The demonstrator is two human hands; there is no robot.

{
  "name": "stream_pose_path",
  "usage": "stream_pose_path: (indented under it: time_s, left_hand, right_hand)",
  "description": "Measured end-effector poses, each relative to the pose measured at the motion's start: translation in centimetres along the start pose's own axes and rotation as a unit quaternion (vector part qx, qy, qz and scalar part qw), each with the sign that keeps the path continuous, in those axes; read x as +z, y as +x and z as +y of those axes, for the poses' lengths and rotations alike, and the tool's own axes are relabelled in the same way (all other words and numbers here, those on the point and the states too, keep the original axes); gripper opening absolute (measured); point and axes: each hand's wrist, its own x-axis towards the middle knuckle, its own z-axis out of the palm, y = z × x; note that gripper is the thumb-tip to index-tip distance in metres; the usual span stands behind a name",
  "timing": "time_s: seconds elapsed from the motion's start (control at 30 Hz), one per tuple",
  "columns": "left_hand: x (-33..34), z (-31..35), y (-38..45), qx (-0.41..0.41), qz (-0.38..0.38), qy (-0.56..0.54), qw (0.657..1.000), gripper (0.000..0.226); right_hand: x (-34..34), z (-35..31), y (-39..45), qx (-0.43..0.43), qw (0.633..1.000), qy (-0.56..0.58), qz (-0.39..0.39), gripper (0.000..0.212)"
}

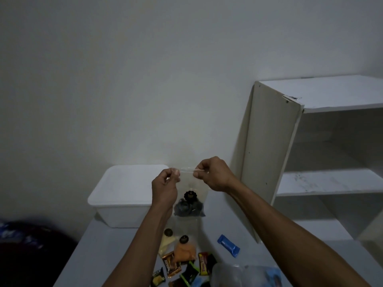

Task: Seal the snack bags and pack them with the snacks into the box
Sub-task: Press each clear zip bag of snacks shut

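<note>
A white box with its lid on stands at the far left of the pale table, against the wall. To the right rises a white shelf unit, its side panel close behind the right forearm. On the near part of the table lie two more small bags, one with yellowish filling and one with orange filling, touching each other. Just in front of them is a scatter of wrapped snacks, and a blue bar lies apart to the right. A clear plastic heap sits at the bottom edge, partly cut off. A dark bundle lies low on the left, beyond the table.

The clear bag hangs in the air above the table, between box and shelf, with dark snacks and a black label at its bottom. The left hand pinches the left end of its top strip, fingers curled. The right hand pinches the right end likewise. The strip is stretched straight between them; whether it is sealed cannot be told. Both forearms cross over the table, the left one hiding part of the lying bags.
</note>
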Motion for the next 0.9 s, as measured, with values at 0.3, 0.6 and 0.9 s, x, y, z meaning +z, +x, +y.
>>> stream_pose_path:
  time_s: [0.3,0.6,0.9]
  left_hand:
    - [-0.5,-0.7,0.8,-0.012,0.007,0.004,1.0,0.009]
    - [-0.9,-0.8,1.6,-0.024,0.021,-0.009,0.999,0.009]
    - [-0.8,-0.5,1.9,-0.036,0.028,-0.018,0.999,0.008]
  right_hand:
    - [0.0,0.7,0.2,0.016,1.0,0.02,0.004,0.014]
    - [0.3,1.3,0.3,0.029,0.998,0.062,0.004,0.008]
    - [0.2,1.5,0.4,0.037,0.995,0.092,0.029,0.014]
